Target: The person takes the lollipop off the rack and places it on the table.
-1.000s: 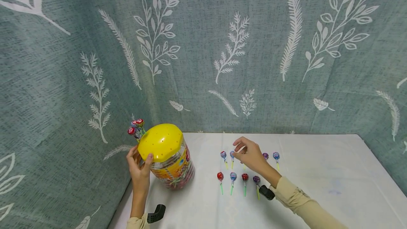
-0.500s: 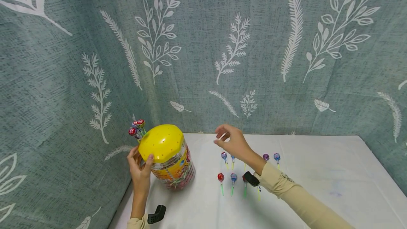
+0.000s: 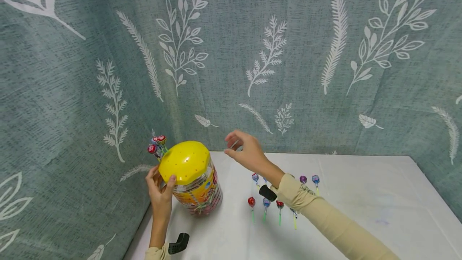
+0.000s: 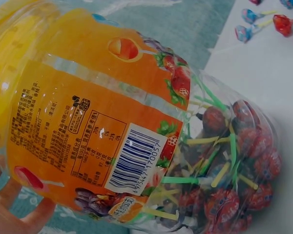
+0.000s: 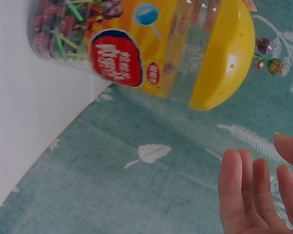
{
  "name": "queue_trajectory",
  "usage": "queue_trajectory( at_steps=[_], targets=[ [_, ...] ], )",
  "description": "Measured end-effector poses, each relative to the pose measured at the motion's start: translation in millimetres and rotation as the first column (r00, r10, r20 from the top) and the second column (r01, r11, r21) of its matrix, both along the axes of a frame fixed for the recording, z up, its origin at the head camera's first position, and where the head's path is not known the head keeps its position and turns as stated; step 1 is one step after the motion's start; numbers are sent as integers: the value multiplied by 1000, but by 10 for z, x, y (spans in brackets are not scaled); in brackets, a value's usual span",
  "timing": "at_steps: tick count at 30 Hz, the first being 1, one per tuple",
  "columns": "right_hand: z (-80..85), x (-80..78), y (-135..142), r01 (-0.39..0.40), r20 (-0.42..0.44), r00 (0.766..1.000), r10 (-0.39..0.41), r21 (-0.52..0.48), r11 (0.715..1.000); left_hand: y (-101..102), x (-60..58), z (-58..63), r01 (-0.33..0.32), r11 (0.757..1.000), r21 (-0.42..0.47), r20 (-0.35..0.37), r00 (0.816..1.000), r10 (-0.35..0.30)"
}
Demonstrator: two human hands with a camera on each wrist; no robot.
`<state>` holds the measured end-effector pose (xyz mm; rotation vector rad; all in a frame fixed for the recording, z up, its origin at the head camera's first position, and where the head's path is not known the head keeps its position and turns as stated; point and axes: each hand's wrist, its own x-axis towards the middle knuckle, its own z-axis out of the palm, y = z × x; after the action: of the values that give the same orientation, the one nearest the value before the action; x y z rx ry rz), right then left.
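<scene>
My left hand (image 3: 160, 200) grips a big clear candy jar (image 3: 200, 193) near its top, thumb on the yellow lid (image 3: 185, 161). The jar leans to the left over the table. Lollipops with green and yellow sticks show through its wall in the left wrist view, below an orange label (image 4: 95, 131) with a barcode. Past the lid's far left side, a small bunch of lollipops (image 3: 157, 144) sticks up, their lower sticks hidden. My right hand (image 3: 249, 153) hovers right of the lid, fingers loosely bent, nothing in them.
Two rows of lollipops lie on the white table (image 3: 361, 212), partly covered by my right forearm; a red lollipop (image 3: 251, 201) is at the front row's left end. A green leaf-patterned curtain (image 3: 223, 71) borders the table behind and on the left.
My right hand has moved left and up, from over the back row of lollipops to beside the jar's lid. The left hand and the jar stay in place.
</scene>
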<state>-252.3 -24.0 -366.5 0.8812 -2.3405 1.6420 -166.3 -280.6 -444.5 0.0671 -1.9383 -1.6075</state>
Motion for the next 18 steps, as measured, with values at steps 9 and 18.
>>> queue_trajectory(
  at_steps=[9,18],
  targets=[
    [164,-46,-287,-41,-49,998,41,-8,999,-12,-5,0,2,1000,-1,-10,1000,-2],
    [314,-94,-638,-85,-66,994,89,51,995,-21,-13,-26,4,1000,1,-25,1000,-4]
  ],
)
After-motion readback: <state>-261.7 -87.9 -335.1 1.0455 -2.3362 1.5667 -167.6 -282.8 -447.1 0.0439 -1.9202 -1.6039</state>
